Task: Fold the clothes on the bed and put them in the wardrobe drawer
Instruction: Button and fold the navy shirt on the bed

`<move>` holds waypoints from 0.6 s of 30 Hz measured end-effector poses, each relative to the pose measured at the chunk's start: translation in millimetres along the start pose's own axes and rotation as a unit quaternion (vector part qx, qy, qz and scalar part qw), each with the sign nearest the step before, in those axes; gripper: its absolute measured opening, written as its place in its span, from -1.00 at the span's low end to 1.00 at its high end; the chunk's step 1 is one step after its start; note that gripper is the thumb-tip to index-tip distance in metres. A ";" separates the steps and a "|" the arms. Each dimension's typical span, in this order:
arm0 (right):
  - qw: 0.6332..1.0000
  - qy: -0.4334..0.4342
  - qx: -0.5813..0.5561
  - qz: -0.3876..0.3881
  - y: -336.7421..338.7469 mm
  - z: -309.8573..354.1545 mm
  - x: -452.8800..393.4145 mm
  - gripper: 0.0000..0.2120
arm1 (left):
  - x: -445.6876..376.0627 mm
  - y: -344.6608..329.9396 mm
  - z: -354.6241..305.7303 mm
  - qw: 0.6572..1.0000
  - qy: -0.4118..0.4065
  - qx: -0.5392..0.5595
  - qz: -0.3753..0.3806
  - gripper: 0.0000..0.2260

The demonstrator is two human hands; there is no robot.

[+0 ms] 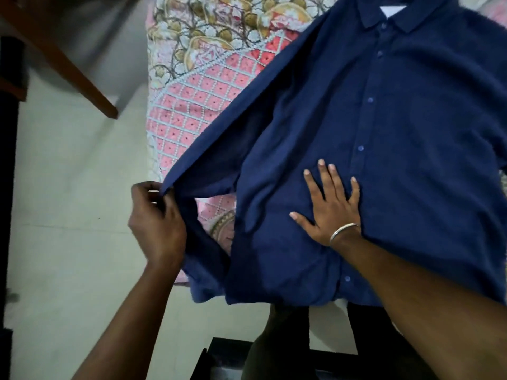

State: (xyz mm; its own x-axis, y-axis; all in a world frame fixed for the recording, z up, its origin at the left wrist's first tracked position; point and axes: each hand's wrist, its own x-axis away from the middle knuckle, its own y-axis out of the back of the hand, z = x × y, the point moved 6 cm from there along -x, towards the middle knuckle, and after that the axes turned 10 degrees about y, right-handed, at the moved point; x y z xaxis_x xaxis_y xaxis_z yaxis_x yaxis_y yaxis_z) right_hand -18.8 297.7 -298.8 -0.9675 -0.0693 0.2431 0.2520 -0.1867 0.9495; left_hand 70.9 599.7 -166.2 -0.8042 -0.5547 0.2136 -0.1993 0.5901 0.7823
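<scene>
This is a bedroom in a home, as shown by the bed with its pink-and-gold floral patterned bedsheet, the pale tiled floor beside it and a piece of brown wooden furniture nearby.

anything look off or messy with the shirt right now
Nothing damaged. The navy shirt lies buttoned and face up on the patterned bedsheet, its hem hanging over the edge. The left hand pinches the sleeve; the right hand presses it flat.
</scene>
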 end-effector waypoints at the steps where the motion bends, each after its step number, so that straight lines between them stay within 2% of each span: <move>1: 1.000 -0.002 0.002 -0.001 -0.6 -0.1 -1.6 -0.13 | -7.1 10.5 -6.2 1.000 -0.020 -0.005 -0.011 -0.90; 5: 1.000 -0.007 0.004 0.013 -4.4 -0.9 -2.5 -0.13 | -10.3 31.4 -33.4 0.995 -0.086 -0.054 0.027 -0.84; 7: 1.000 -0.008 0.005 0.019 -6.0 -1.5 -2.8 -0.13 | 4.6 32.4 -45.6 0.994 -0.073 -0.033 0.072 -0.81; 11: 0.999 -0.006 0.003 0.032 -6.5 -4.8 -4.5 -0.14 | 49.0 34.1 -77.1 0.990 -0.071 0.039 0.112 -0.82; 18: 0.994 0.039 -0.105 -0.011 -0.3 -8.2 -5.6 -0.22 | 152.8 -18.3 -121.4 0.961 -0.123 0.043 0.245 -0.84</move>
State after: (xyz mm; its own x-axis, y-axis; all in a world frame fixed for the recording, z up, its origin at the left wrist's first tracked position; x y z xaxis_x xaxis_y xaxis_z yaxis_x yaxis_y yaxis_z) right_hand -13.4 290.1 -302.1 -0.9702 -0.1381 0.1993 0.2382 -0.3896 0.8896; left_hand 19.6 433.0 -76.8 -0.9188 -0.0485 0.3917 0.2005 0.7975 0.5691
